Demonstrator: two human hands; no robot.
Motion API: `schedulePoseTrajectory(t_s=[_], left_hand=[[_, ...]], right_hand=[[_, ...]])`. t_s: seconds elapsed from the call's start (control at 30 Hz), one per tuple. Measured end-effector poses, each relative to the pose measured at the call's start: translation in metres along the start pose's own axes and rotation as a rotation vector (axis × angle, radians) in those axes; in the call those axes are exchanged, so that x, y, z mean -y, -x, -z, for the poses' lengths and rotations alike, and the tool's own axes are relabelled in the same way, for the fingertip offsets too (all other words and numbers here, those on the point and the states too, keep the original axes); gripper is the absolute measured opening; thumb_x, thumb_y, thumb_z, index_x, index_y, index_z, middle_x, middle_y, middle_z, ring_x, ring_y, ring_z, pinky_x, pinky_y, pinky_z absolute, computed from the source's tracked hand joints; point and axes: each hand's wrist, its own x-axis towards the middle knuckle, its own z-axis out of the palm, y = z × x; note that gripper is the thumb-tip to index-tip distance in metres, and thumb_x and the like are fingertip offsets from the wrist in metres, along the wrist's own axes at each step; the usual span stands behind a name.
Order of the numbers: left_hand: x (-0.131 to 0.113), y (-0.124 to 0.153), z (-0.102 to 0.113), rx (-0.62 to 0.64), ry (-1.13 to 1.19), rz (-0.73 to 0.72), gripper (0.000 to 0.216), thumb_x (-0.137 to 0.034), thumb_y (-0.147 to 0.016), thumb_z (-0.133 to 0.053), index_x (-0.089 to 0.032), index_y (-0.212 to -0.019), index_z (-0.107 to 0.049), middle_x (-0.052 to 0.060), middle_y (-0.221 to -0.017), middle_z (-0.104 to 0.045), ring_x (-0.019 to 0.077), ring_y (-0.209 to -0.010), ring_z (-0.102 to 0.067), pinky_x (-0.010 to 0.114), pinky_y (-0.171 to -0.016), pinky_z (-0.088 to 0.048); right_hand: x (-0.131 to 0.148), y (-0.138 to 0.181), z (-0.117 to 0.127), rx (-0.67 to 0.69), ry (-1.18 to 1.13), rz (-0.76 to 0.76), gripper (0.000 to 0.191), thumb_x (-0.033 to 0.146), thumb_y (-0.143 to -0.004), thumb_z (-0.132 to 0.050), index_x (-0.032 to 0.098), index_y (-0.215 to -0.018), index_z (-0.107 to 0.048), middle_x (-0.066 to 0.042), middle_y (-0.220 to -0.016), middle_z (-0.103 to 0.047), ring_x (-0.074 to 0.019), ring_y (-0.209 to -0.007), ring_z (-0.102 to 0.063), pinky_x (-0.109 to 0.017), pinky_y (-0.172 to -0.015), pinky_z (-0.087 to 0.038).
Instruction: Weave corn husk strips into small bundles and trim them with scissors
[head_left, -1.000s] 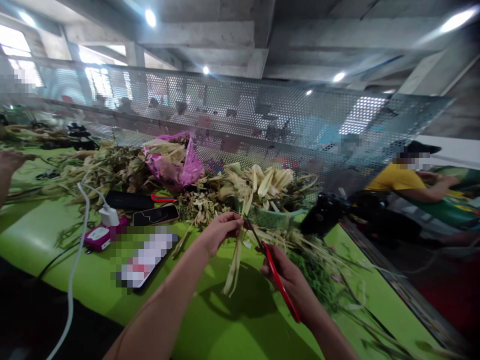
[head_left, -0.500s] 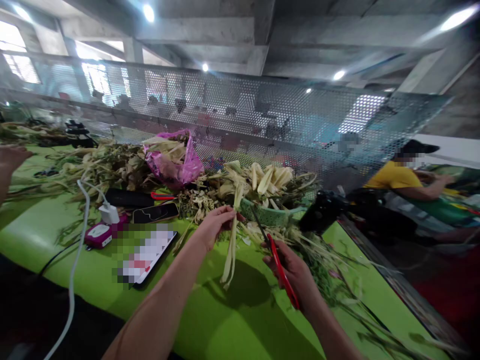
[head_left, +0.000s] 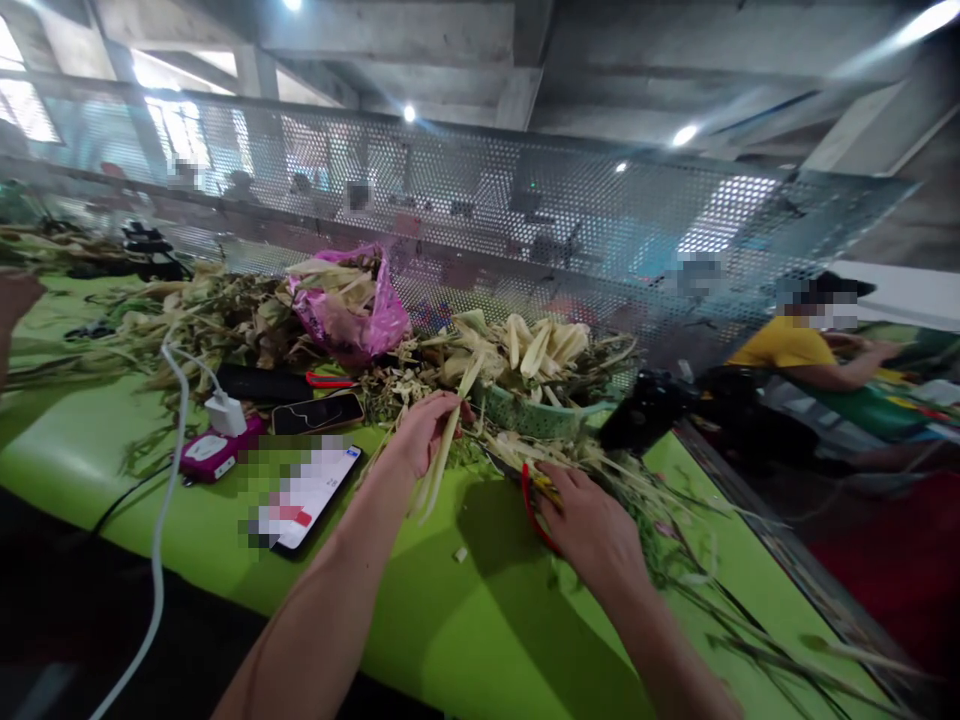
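My left hand [head_left: 420,432] is closed around a pale yellow leaf strip [head_left: 437,468] that slants down toward the green table [head_left: 465,610]. My right hand [head_left: 589,525] rests low on the table, fingers wrapped on red-handled scissors [head_left: 534,500] lying among the stems. Just beyond both hands stands a green basket [head_left: 536,418] filled with pale husk pieces [head_left: 536,350]. A small cut scrap [head_left: 460,553] lies on the table between my arms.
A pink plastic bag [head_left: 352,310] of husks, a heap of dry leaves [head_left: 202,325], two phones [head_left: 315,413], a pink device with white charger cable [head_left: 214,450]. Perforated metal screen [head_left: 487,220] behind. A person in yellow [head_left: 795,355] sits at right; another hand [head_left: 15,300] far left.
My right hand has lowered the scissors from upright cutting position down onto the table. My left hand dropped slightly with the leaf strip, now tilted. The view shifted a little upward.
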Motion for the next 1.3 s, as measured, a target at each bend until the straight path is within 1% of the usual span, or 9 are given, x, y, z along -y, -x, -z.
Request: schedulePoseTrajectory(t_s=[0.17,0.37,0.5,0.73,0.87,0.97,1.1,1.2,1.3], left_hand=[[0.005,-0.002,0.001,0.03,0.003,0.011,0.003,-0.021,-0.071,-0.062,-0.018,-0.07,-0.06,0.003,-0.069,-0.064,0.0078,-0.052,-0.051,0.02,-0.052,-0.044],[0.007,-0.003,0.002,0.09,0.019,-0.007,0.01,-0.024,-0.068,-0.065,-0.017,-0.07,-0.058,0.002,-0.072,-0.065,0.0064,-0.052,-0.052,0.019,-0.051,-0.043],[0.006,-0.005,0.004,0.059,0.031,-0.003,0.013,-0.026,-0.067,-0.067,-0.017,-0.072,-0.059,0.002,-0.073,-0.065,0.0069,-0.052,-0.052,0.019,-0.052,-0.044],[0.007,-0.007,0.004,-0.053,0.047,-0.043,0.019,-0.028,-0.063,-0.074,-0.018,-0.075,-0.063,0.004,-0.085,-0.068,0.0062,-0.056,-0.049,0.017,-0.048,-0.039],[0.008,-0.005,0.0,-0.069,0.075,-0.057,0.025,-0.031,-0.061,-0.076,-0.017,-0.075,-0.063,0.003,-0.082,-0.067,0.0049,-0.054,-0.048,0.017,-0.049,-0.039],[0.01,-0.002,-0.004,-0.054,0.082,-0.055,0.028,-0.032,-0.059,-0.078,-0.017,-0.076,-0.062,0.001,-0.076,-0.064,0.0054,-0.054,-0.05,0.019,-0.053,-0.042],[0.013,0.001,-0.008,-0.018,0.066,-0.028,0.029,-0.031,-0.059,-0.078,-0.017,-0.076,-0.06,-0.002,-0.069,-0.061,0.0066,-0.055,-0.054,0.021,-0.057,-0.046],[0.018,0.001,-0.009,-0.009,0.042,-0.005,0.028,-0.03,-0.061,-0.077,-0.017,-0.077,-0.058,-0.002,-0.069,-0.061,0.0081,-0.056,-0.057,0.023,-0.061,-0.048],[0.023,-0.002,-0.01,0.015,0.041,-0.013,0.027,-0.028,-0.063,-0.076,-0.016,-0.077,-0.056,-0.001,-0.07,-0.06,0.0095,-0.06,-0.059,0.025,-0.065,-0.05]], right_hand=[[0.021,-0.026,-0.001,0.041,-0.216,0.163,0.024,0.028,-0.088,-0.048,0.024,-0.102,-0.068,-0.006,-0.095,-0.065,-0.0194,-0.089,-0.06,-0.026,-0.072,-0.04],[0.051,-0.065,-0.023,0.076,-0.373,0.069,0.016,0.026,-0.079,-0.06,0.021,-0.089,-0.071,-0.006,-0.089,-0.067,-0.0173,-0.079,-0.06,-0.024,-0.068,-0.039],[0.051,-0.07,-0.016,0.068,-0.389,0.057,0.011,0.021,-0.076,-0.058,0.019,-0.078,-0.069,-0.005,-0.083,-0.067,-0.0163,-0.072,-0.06,-0.024,-0.066,-0.04],[-0.023,-0.032,0.046,-0.007,-0.574,0.012,0.029,0.046,-0.079,-0.054,0.02,-0.084,-0.066,-0.005,-0.083,-0.069,-0.021,-0.077,-0.061,-0.031,-0.073,-0.045],[-0.087,-0.004,0.071,0.045,-0.441,-0.093,0.033,0.052,-0.073,-0.055,0.022,-0.079,-0.067,-0.007,-0.082,-0.069,-0.0245,-0.076,-0.063,-0.033,-0.07,-0.048],[-0.101,0.004,0.077,-0.14,-0.237,-0.239,0.041,0.048,-0.067,-0.058,0.026,-0.101,-0.067,-0.01,-0.106,-0.064,-0.0243,-0.073,-0.064,-0.037,-0.066,-0.049],[-0.053,-0.002,0.072,-0.154,-0.566,-0.126,0.044,0.049,-0.076,-0.055,0.023,-0.111,-0.063,-0.01,-0.108,-0.064,-0.0233,-0.085,-0.064,-0.036,-0.076,-0.051],[-0.002,-0.013,0.057,-0.012,-0.777,-0.029,0.039,0.049,-0.081,-0.054,0.023,-0.108,-0.065,-0.008,-0.11,-0.067,-0.0249,-0.1,-0.062,-0.039,-0.09,-0.047],[0.027,-0.02,0.034,0.161,-1.028,0.032,0.044,0.049,-0.079,-0.059,0.021,-0.113,-0.062,-0.009,-0.112,-0.067,-0.0251,-0.099,-0.063,-0.037,-0.087,-0.049]])
